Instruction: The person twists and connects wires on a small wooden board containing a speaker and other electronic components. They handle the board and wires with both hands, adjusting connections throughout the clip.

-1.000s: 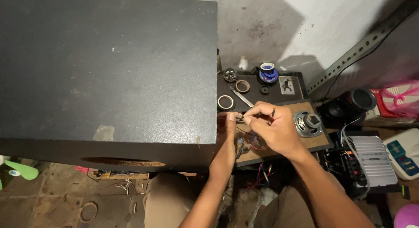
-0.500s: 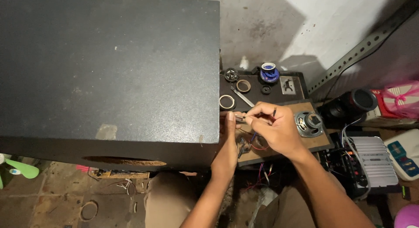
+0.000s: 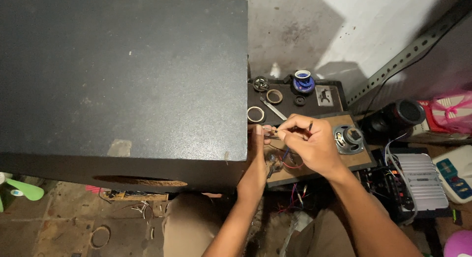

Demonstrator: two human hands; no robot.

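A big black box [image 3: 123, 75] fills the left and middle of our view, its top face toward us and an oval slot cut in its near side. To its right sits a brown board [image 3: 361, 158] carrying a small round speaker [image 3: 348, 139]; behind it lies a dark tray [image 3: 330, 107] with a blue spool [image 3: 303, 82] and a few rings. A silver amplifier [image 3: 418, 181] sits further right, with a black round speaker [image 3: 400, 114] behind it.

We work just beside the box's right edge, over the board. Our right hand [image 3: 309, 144] curls with its fingers pressed together, pinching a thin wire [image 3: 275, 134] near its tip. Our left hand [image 3: 260, 156] comes up along the box edge, thumb and fingers pinching the same wire from the other side; the two hands nearly touch. Red and blue wires [image 3: 287, 161] hang below them against the board. What the wire ends join to is too small to tell.
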